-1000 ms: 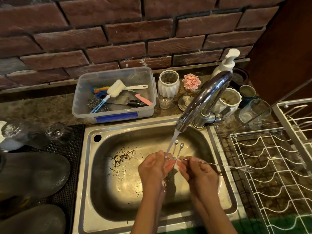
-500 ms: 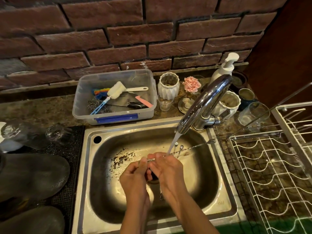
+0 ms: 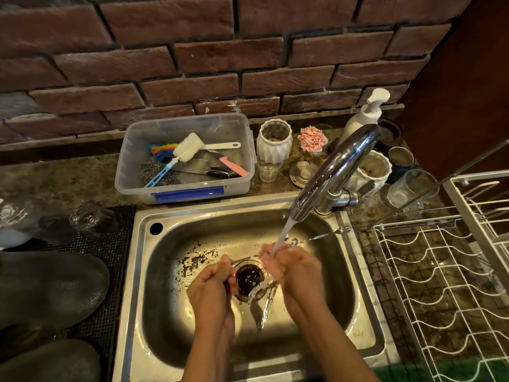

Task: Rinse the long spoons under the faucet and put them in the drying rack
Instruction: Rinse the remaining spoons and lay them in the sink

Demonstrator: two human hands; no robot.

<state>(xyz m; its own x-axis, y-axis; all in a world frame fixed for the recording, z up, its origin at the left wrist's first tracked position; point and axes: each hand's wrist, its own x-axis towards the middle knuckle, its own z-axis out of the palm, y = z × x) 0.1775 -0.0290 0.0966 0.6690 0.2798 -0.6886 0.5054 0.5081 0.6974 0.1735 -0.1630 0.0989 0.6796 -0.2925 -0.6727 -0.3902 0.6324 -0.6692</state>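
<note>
Over the steel sink [image 3: 165, 271], my left hand [image 3: 213, 282] and my right hand [image 3: 294, 267] hold a thin long spoon [image 3: 316, 238] between them. It lies nearly level, with its forked end reaching up and right toward the sink rim. Water runs from the chrome faucet [image 3: 334, 169] onto the spoon and my right fingers. More long spoons [image 3: 268, 301] hang down from my right hand beside the drain [image 3: 249, 278]. The white wire drying rack [image 3: 446, 288] stands to the right of the sink.
A clear plastic tub [image 3: 184, 158] with brushes and a scourer sits behind the sink. White ribbed jars [image 3: 274, 144], a soap pump bottle [image 3: 363, 117] and a drinking glass [image 3: 411, 188] stand along the back. Upturned glasses [image 3: 91, 219] rest on a black mat to the left.
My hands have moved apart, with the left hand sliding left along the spoon; the drain now shows between them. The spoon's forked end swung from over the rack back over the sink.
</note>
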